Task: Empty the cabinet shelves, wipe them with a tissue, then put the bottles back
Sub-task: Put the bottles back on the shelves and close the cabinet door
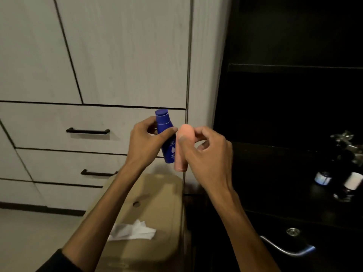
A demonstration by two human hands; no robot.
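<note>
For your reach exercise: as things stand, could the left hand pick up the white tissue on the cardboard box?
Probably not yet: the left hand grips the blue bottle. The tissue lies uncovered on the cardboard box below.

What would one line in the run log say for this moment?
left hand: holds blue bottle | right hand: holds pink bottle | tissue: on cardboard box | shelf: two bottles
</note>
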